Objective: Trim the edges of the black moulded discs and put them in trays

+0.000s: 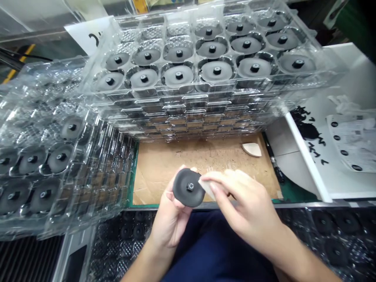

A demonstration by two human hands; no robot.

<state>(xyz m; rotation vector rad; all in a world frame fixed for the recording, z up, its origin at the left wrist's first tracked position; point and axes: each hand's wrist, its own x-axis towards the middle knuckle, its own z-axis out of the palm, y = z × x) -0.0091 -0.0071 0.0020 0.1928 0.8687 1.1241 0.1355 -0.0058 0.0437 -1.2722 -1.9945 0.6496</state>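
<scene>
The right hand [248, 199] partly hides the pale pad [208, 189] its fingers [221, 178] pinch; the left hand [172, 217] clasps a round, matte black disc [188, 196], underside hidden.

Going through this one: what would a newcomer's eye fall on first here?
Probably the black disc in the left hand, low in the middle, with the right hand pinching a pale pad at or near its edge. Behind them stands a stack of clear trays, similar discs sitting in rows on top. A second stack fills the left side.
</scene>
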